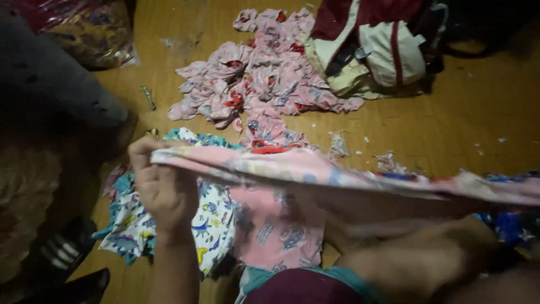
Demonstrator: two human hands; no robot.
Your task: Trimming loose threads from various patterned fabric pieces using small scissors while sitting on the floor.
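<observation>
The floor is brown wood [439,129], and clothes lie all over it. In the middle of the frame, the left hand [163,186] is closed tight on one end of a long pink printed cloth [315,171], stretched flat across to the right edge. The right hand is hidden under the cloth, so I cannot tell its grip. A pile of small pink clothes [259,79] lies at the top middle. A white cloth with blue and yellow dinosaurs [211,225] lies under the left hand.
</observation>
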